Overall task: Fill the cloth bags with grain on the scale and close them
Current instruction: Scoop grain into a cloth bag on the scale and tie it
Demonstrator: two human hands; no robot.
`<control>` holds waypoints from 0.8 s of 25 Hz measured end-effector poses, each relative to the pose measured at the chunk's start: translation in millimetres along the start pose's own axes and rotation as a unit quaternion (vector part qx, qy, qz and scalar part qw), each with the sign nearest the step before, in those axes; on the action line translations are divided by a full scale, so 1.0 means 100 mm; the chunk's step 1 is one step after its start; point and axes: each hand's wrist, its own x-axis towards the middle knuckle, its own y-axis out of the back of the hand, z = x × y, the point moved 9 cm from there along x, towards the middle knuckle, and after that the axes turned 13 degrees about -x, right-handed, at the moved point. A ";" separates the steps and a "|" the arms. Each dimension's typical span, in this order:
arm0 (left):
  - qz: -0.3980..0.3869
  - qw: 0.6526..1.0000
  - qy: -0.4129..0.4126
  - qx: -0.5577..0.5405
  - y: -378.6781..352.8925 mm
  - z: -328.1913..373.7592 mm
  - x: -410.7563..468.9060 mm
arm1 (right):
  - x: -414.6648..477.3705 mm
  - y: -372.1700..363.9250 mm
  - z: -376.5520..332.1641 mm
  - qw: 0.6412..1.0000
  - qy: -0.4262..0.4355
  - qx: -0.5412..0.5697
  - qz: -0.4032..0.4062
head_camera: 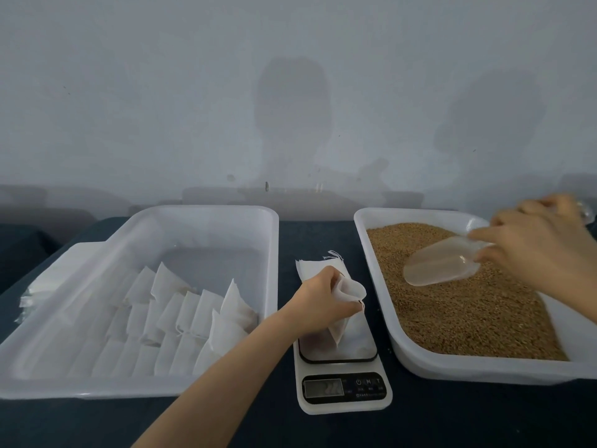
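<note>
One white cloth bag (350, 291), mouth open, bottom on the scale (344, 376), rim pinched by the curled fingers of the left hand (318, 300); right hand (542, 244) gripping a clear scoop (442, 261), lip at the grain (468, 312) in the right tray (420, 363); more white bags (193, 318) ranked in the left tray (161, 210).

Small packing station, dark table (323, 240) against bare grey wall (193, 92), grain tray (377, 286), rows of cloth bags (181, 315), digital scale (345, 396)
</note>
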 end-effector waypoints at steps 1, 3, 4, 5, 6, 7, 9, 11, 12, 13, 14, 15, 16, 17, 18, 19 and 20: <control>0.000 1.000 0.001 0.002 0.00 0.00 0.00 | -0.01 -0.17 -0.04 1.000 0.008 -0.005 -0.022; 0.003 1.000 0.003 0.004 0.00 -0.01 0.00 | -0.05 -0.42 -0.16 0.999 0.021 0.020 -0.046; 0.005 1.000 0.003 0.004 0.01 -0.01 0.00 | -0.06 -0.53 -0.23 0.997 0.024 0.035 -0.057; 0.007 1.000 0.002 0.004 0.01 -0.01 0.00 | -0.07 -0.64 -0.29 0.996 0.019 0.056 -0.069; 0.006 1.000 0.002 0.004 0.01 -0.01 0.00 | -0.08 -0.75 -0.34 0.993 0.012 0.086 -0.079; 0.004 1.000 0.002 0.005 0.00 -0.01 0.00 | -0.10 -0.84 -0.39 0.989 0.005 0.122 -0.088; 0.002 1.000 0.003 0.006 0.00 -0.01 0.00 | -0.15 -1.01 -0.46 0.976 -0.008 0.194 -0.095; 0.003 1.000 0.004 0.006 0.00 -0.02 0.01 | -0.19 -1.14 -0.48 0.963 -0.029 0.252 -0.093; 0.003 1.000 0.003 0.006 0.01 -0.02 0.01 | -0.20 -1.20 -0.47 0.955 -0.041 0.278 -0.098; 0.003 1.000 0.002 0.006 0.01 -0.01 0.01 | -0.23 -1.26 -0.45 0.947 -0.053 0.298 -0.107; 0.003 1.000 0.001 0.005 0.01 -0.01 0.01 | -0.24 -1.31 -0.42 0.942 -0.065 0.309 -0.116; 0.002 1.000 0.000 0.004 0.00 -0.01 0.00 | -0.26 -1.35 -0.37 0.938 -0.079 0.314 -0.122; 0.001 1.000 -0.001 0.004 0.00 -0.01 0.00 | -0.27 -1.38 -0.33 0.936 -0.090 0.316 -0.123; 0.001 1.000 -0.002 0.004 0.00 -0.01 0.00 | -0.28 -1.40 -0.29 0.935 -0.095 0.321 -0.121; 0.001 1.000 -0.001 0.005 0.00 -0.01 0.00 | -0.29 -1.42 -0.27 0.932 -0.096 0.328 -0.120; 0.001 1.000 0.001 0.005 0.00 -0.01 0.01 | -0.29 -1.44 -0.25 0.930 -0.094 0.334 -0.122; 0.001 1.000 0.003 0.005 0.00 -0.02 0.01 | -0.29 -1.45 -0.23 0.929 -0.094 0.336 -0.124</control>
